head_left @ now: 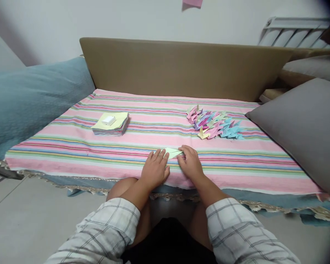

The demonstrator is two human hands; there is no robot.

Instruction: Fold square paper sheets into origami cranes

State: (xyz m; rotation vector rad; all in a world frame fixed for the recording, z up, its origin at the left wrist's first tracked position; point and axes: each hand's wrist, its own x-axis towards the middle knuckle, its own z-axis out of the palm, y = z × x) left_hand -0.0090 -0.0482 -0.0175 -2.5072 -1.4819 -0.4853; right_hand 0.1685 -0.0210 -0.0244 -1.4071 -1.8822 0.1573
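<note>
So, the paper birds (215, 129) at right looked done, but the pale green paper (171, 152) on the striped cloth (151, 126) seemed only part-folded. Left hand (155, 169) lay flat on it, right hand (190, 164) curled at its tip, couldn't tell if pinching. Paper stack (118, 124) sat unfolded.

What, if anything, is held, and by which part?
Narrow pale-green folded paper: the left hand lies flat over its left end, the right hand touches its right end; whether that pinches cannot be told.

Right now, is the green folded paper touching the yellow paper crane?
Apart: the head view shows striped cloth between the green folded paper and yellow paper crane.
</note>
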